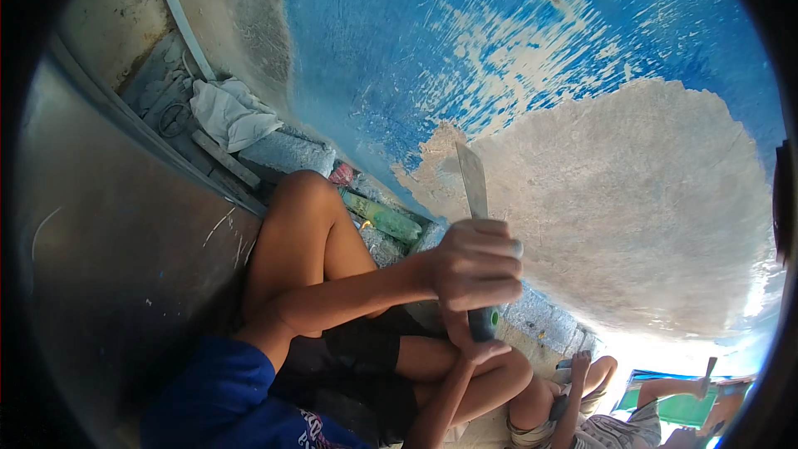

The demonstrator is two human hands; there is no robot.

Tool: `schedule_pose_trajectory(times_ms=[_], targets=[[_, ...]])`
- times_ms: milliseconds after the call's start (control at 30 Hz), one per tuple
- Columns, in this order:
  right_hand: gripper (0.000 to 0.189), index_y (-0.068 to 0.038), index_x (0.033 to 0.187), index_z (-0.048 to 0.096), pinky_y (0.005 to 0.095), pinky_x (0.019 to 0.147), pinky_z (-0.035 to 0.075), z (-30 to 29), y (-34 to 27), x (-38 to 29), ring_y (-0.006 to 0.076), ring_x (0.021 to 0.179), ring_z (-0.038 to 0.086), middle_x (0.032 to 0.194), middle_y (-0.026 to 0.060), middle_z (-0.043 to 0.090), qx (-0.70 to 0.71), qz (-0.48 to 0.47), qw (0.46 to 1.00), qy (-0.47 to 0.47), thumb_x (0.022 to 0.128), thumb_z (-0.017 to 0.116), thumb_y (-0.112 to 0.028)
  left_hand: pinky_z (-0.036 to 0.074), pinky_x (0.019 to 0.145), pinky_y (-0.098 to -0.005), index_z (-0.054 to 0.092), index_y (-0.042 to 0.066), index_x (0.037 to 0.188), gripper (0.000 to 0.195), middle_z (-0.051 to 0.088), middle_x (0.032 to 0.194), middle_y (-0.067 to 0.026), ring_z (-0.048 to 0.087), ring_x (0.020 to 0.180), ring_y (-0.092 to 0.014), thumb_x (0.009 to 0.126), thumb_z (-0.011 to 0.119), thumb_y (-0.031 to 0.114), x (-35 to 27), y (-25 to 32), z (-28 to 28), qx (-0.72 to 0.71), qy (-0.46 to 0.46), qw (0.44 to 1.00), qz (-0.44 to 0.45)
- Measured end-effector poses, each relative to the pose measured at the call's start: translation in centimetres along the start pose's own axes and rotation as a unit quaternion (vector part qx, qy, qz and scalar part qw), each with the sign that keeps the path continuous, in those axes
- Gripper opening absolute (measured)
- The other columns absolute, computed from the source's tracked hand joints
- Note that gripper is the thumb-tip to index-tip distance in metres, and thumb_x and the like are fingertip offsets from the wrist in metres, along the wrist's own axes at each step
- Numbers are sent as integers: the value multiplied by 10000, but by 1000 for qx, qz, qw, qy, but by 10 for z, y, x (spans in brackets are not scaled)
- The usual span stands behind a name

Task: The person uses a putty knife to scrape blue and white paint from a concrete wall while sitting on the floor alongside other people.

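My left hand (477,265) is wrapped around the dark handle of a scraper (472,178), its flat metal blade pointing up the picture. The blade's tip overlaps the edge of a bare grey patch (611,199) on a blue-painted wall (361,43); whether it touches cannot be told. Below, my right hand (480,349) cups the butt of the same handle, its fingers partly hidden behind my left wrist. Pale scratched streaks run through the blue paint above the grey patch. My bent knees sit close to the wall's foot.
Along the wall's foot lie a green plastic bottle (386,218), a concrete block (287,153), a wooden strip (224,159) and crumpled white cloth or plastic (230,115). A large scratched brown panel (137,249) stands left. Another person (614,430) sits lower right; a hand there holds a scraper (709,374).
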State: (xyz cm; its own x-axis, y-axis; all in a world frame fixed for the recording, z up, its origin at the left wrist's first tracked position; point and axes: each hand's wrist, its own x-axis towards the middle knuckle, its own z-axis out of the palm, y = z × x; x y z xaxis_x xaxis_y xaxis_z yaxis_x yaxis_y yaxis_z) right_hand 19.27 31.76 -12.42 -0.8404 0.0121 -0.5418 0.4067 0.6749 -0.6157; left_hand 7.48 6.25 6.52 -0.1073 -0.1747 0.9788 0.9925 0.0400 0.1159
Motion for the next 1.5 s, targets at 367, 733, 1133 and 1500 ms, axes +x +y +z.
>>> schedule_pose_trajectory(times_ms=[367,733,1133,1500], targets=[[289,17,1057,603,343,680,532,17,23,13,222,756,697,837,158,701,-32,-71,997,-22,974,593,-260,323,452,-347,412,120,554,427,390,501,-14,393,430,-207,700,697,402,1,-26,-28,39,-35,997,-50],[317,19,1065,615,357,700,538,2,11,3,236,776,707,842,164,711,9,1,1000,-13,964,607,-281,372,422,-335,515,88,581,391,537,500,-68,563,437,-215,798,812,220,-8,-24,-5,-79,-155,940,-295],[300,8,1060,613,355,709,530,14,22,13,226,775,691,852,155,705,14,-23,1000,-15,967,604,-277,352,411,-314,470,65,562,550,488,542,-40,507,446,-206,829,614,524,15,3,-42,-35,-96,991,-83],[322,9,1068,607,336,696,534,-2,15,2,199,789,695,853,145,702,-4,8,1000,2,962,623,-294,416,484,-348,483,32,613,606,493,566,-72,520,480,-251,900,509,566,16,-11,-51,-60,-6,993,-99]])
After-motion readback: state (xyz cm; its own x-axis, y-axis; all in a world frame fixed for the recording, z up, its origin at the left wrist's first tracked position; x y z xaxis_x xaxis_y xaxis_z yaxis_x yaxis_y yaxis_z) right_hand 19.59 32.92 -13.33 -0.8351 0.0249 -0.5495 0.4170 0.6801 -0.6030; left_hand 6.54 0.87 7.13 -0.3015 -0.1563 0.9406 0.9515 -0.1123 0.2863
